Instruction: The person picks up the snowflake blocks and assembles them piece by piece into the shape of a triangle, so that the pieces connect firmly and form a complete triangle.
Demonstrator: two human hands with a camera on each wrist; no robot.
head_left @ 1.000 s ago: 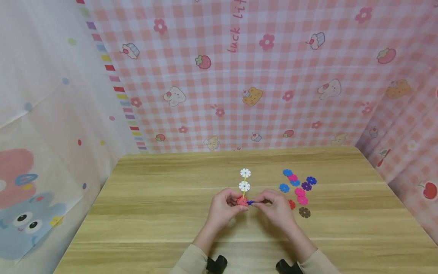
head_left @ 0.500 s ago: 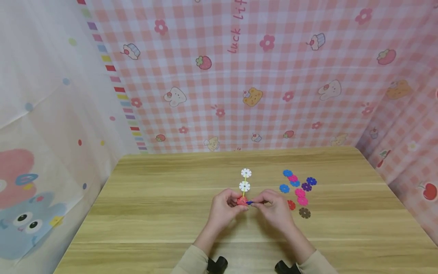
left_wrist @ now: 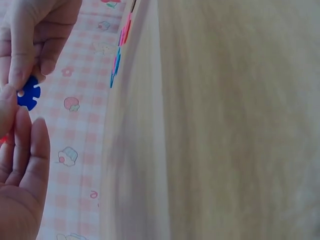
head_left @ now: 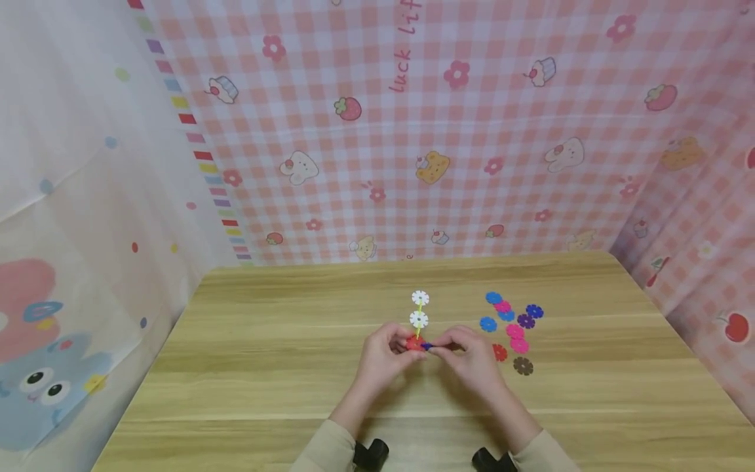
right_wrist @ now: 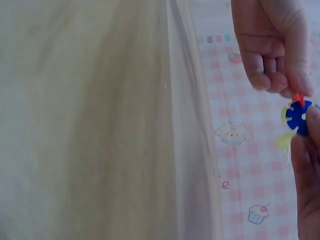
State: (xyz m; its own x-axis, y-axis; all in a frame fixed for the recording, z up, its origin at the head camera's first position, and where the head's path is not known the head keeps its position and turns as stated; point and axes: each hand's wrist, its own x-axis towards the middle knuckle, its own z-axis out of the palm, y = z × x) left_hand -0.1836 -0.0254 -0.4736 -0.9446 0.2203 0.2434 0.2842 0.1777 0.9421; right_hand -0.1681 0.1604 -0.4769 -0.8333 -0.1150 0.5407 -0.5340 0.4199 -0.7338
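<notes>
Thumb and fingers of my left hand (head_left: 380,357) grip a red snowflake disc (head_left: 415,343), a flat notched plastic piece. A chain of two white discs (head_left: 419,319) and edge-on yellow discs runs away from it. My right hand (head_left: 472,364) pinches a dark blue snowflake disc (right_wrist: 297,119) against the red disc's right side. In the right wrist view the blue disc's notched rim meets the red piece, with yellow discs (right_wrist: 285,140) behind. Fingers partly cover both discs, so how deep they interlock cannot be told.
Loose snowflake discs lie right of the hands on the wooden table (head_left: 265,367): several blue, pink and purple ones, a red disc (head_left: 499,353) and a brown disc (head_left: 523,366). A pink checked cloth (head_left: 377,144) hangs behind the table's far edge.
Both hands keep their holds. The blue disc appears slightly closer to the red one. The head view has shifted a little; the loose discs lie as before.
</notes>
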